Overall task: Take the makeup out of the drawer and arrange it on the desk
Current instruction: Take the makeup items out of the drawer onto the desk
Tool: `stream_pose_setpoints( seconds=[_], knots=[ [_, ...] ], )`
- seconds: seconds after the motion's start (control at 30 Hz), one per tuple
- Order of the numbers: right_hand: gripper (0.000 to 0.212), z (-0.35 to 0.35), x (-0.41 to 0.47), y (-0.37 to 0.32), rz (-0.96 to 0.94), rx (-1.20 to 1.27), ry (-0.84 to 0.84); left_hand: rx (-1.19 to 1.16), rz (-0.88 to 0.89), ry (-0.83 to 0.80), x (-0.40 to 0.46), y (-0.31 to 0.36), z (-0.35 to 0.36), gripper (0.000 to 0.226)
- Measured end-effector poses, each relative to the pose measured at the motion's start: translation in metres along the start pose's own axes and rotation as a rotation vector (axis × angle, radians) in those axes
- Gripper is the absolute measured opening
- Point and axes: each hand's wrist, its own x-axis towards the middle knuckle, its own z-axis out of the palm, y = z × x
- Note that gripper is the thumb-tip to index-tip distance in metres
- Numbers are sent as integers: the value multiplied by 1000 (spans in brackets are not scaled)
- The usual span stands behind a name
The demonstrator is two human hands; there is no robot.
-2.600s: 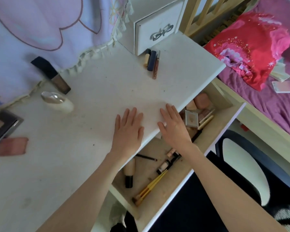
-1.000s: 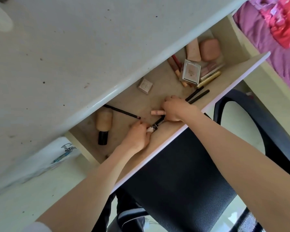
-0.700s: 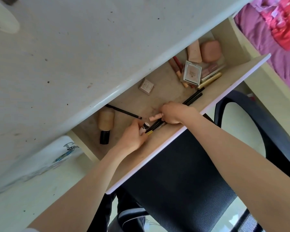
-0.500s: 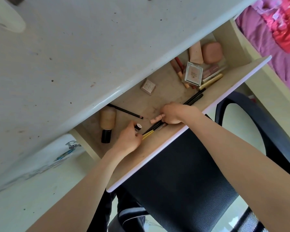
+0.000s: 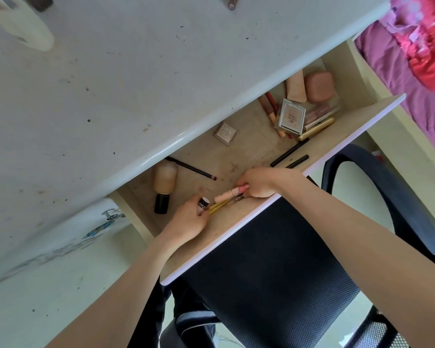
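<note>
Both my hands are inside the open drawer (image 5: 357,121) below the white desk (image 5: 148,71). My left hand (image 5: 186,222) grips a small tube with a black-and-white cap (image 5: 203,203); yellow brush handles (image 5: 219,205) lie against its fingers. My right hand (image 5: 259,182) holds a pink tube (image 5: 232,193) and the dark end of a brush beneath it. A beige foundation bottle (image 5: 164,183), a black pencil (image 5: 191,169), two black liner pens (image 5: 289,152), a small square compact (image 5: 225,133) and a clear-lidded compact (image 5: 290,116) lie in the drawer.
More pink tubes, a gold tube and a round pink case (image 5: 319,86) crowd the drawer's right end. A black mesh chair (image 5: 274,272) stands under the drawer front. A white object (image 5: 23,28) sits at the desk's far left. Purple bedding (image 5: 412,46) is at right.
My hands left the desk top and went into the drawer. In the last second my left hand picked up the capped tube and shifted left, and my right hand gathered the pink tube and brush.
</note>
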Motion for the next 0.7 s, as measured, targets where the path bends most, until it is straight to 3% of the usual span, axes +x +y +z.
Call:
stream_pose_setpoints(
  seconds=[0.13, 0.37, 0.57, 0.7],
  knots=[
    [32, 2, 6, -8, 32, -63, -8, -39, 15, 13, -3, 3, -5, 12],
    [16, 7, 2, -9, 9, -3, 91, -92, 38, 34, -8, 11, -13, 10],
    [13, -2, -32, -8, -36, 152, 220, -204, 56, -25, -20, 23, -20, 8],
    [23, -17, -69, -8, -124, 431, 279, -301, 65, -8, -30, 48, -34, 19]
  ],
)
